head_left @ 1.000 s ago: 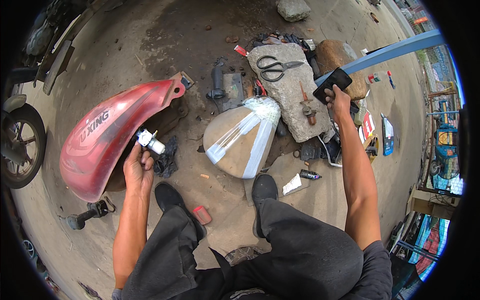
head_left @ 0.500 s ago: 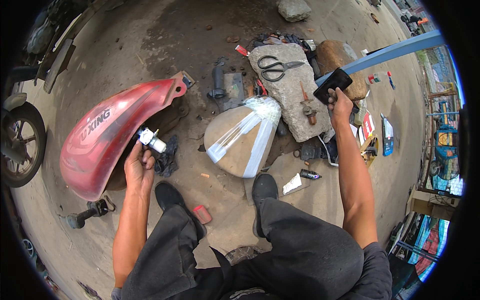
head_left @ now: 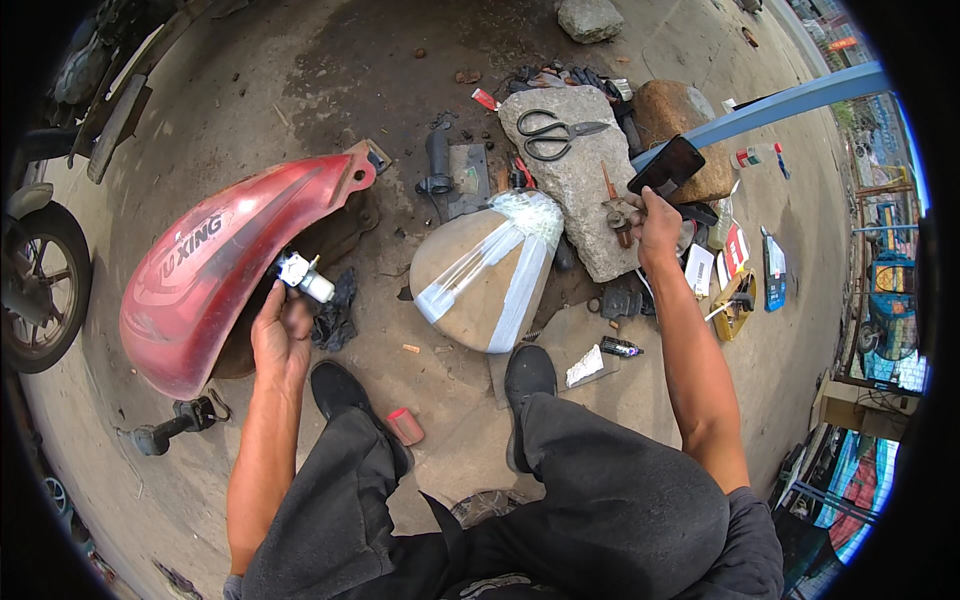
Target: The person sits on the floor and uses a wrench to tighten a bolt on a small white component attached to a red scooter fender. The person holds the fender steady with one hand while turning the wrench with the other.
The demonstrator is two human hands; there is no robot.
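My left hand (head_left: 285, 330) holds a white-and-silver valve fitting (head_left: 305, 280) beside the red fuel tank (head_left: 210, 270). My right hand (head_left: 652, 222) has curled fingers at the lower edge of a black phone (head_left: 672, 163) and against a rusty valve (head_left: 621, 225) on a concrete slab (head_left: 585, 245); exactly what it grips is unclear. The phone sits near a blue bar (head_left: 760, 110). Black scissors (head_left: 555, 135) lie on the slab. Between my hands is a tan, rounded object with pale tape (head_left: 465, 275) across it.
A motorcycle wheel (head_left: 45, 285) stands at far left. Around my feet are a red cylinder (head_left: 405, 425), a small black bottle (head_left: 620, 347), metal parts (head_left: 160, 430) and a yellow box (head_left: 732, 315). A brown boulder (head_left: 705, 110) and grey rock (head_left: 588, 18) sit farther back.
My right hand has shifted down and left from the phone's middle to its lower edge and the rusty valve. My left hand stays nearly still with the fitting.
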